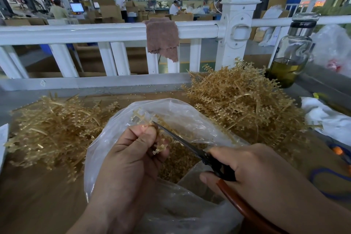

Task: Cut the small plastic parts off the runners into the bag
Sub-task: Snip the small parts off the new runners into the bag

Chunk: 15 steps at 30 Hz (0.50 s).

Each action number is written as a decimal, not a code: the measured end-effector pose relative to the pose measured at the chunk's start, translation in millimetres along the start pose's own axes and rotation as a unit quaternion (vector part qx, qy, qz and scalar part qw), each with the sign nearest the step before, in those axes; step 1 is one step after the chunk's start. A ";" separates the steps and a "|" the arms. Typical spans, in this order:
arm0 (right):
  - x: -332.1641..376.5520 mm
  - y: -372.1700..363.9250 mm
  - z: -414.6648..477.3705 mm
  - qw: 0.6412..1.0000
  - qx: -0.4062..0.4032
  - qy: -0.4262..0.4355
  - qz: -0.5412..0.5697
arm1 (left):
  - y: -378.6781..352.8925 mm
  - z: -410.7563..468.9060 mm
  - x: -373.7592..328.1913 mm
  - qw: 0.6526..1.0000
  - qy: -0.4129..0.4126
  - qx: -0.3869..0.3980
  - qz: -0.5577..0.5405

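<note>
My left hand (pixel 133 156) pinches a tan plastic runner (pixel 141 118) with small parts on it, over the mouth of a clear plastic bag (pixel 190 118). My right hand (pixel 252 167) grips black scissors (pixel 182 140) with a reddish-brown handle; the blade tip lies against the runner just above my left fingers. Loose tan cut parts (pixel 180 161) fill the bottom of the bag. A pile of runners with parts (pixel 245 100) lies to the right of the bag. Another tangle of tan runners (pixel 51 129) lies to the left.
A white railing (pixel 106 32) with a brown cloth (pixel 163 38) draped over it runs along the table's far edge. A glass bottle (pixel 292 53) with yellowish liquid stands at the right, beside white plastic wrapping (pixel 326 118). A blue-handled tool (pixel 340 152) lies at far right.
</note>
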State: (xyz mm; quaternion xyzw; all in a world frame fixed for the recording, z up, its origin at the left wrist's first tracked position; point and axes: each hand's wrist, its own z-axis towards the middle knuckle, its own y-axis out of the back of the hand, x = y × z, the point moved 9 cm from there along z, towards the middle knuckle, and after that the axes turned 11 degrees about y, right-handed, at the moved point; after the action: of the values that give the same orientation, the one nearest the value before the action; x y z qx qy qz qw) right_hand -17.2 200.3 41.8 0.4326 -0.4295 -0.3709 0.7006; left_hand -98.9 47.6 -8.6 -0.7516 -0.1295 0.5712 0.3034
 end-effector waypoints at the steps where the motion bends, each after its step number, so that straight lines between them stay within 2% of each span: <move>1: -0.2 -0.5 -0.4 1.000 0.002 -0.001 0.001 | 1.1 -0.3 0.2 1.000 0.001 -0.001 -0.001; 7: 0.3 -3.3 -0.5 1.000 0.005 -0.008 0.012 | 1.0 0.5 -0.4 1.000 0.001 0.000 -0.007; 15: -4.4 -2.4 2.7 0.997 -0.018 -0.011 0.072 | -2.2 1.0 -5.5 0.999 -0.018 0.042 -0.005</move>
State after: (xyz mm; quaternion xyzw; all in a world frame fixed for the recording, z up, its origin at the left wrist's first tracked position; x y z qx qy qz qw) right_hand -21.6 202.5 39.1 0.3840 -0.4607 -0.3324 0.7279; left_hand -101.2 46.7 -3.1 -0.7271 -0.1145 0.5884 0.3347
